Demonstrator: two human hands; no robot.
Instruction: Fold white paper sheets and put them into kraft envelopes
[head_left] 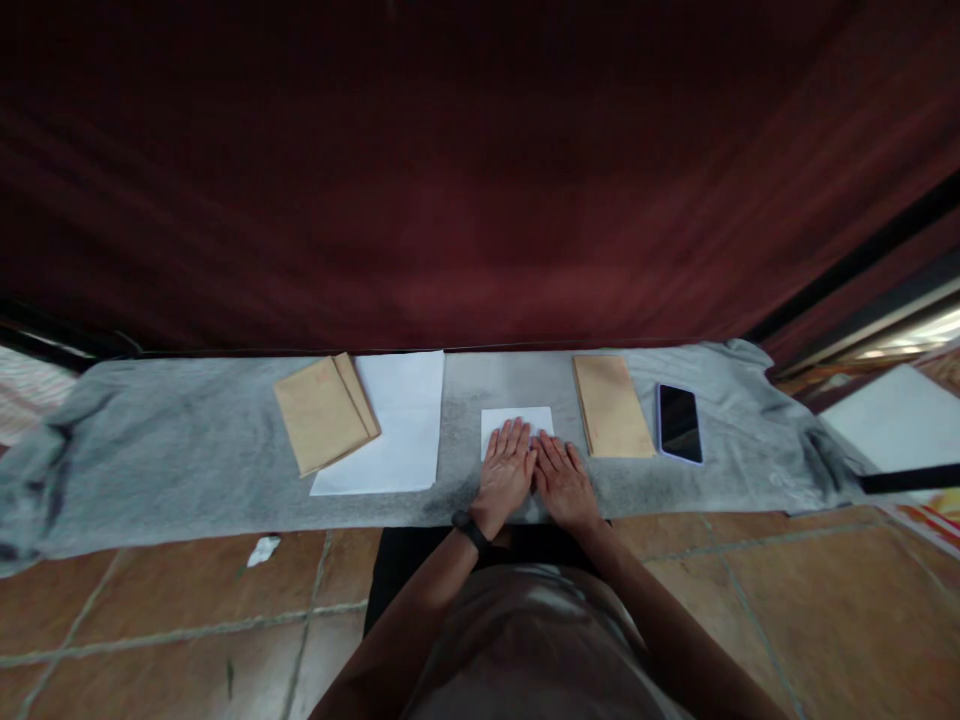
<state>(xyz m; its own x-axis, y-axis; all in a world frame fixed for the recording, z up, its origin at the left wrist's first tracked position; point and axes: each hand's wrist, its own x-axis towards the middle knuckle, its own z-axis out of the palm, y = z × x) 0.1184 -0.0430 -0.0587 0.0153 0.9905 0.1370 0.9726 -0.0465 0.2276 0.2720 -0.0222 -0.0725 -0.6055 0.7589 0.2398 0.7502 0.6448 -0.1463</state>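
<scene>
A small white piece of paper (pixel 517 416), perhaps folded, lies on the grey cloth in front of me. My left hand (pixel 507 472), with a dark band on its wrist, rests flat on the paper, fingers stretched out. Beside it my right hand (pixel 564 482) lies flat too, its fingertips on the paper's right part. The two hands touch or nearly touch at the thumbs. Under the palms the paper's near edge is hidden. Neither hand grips anything.
Large white sheets (pixel 401 430) lie to the left, partly under brown envelopes (pixel 322 415). More brown envelopes (pixel 613 408) lie to the right, next to a phone (pixel 679 424). Grey cloth (pixel 187 450) covers the narrow surface. A dark red curtain-like sheet (pixel 480 230) rises behind it.
</scene>
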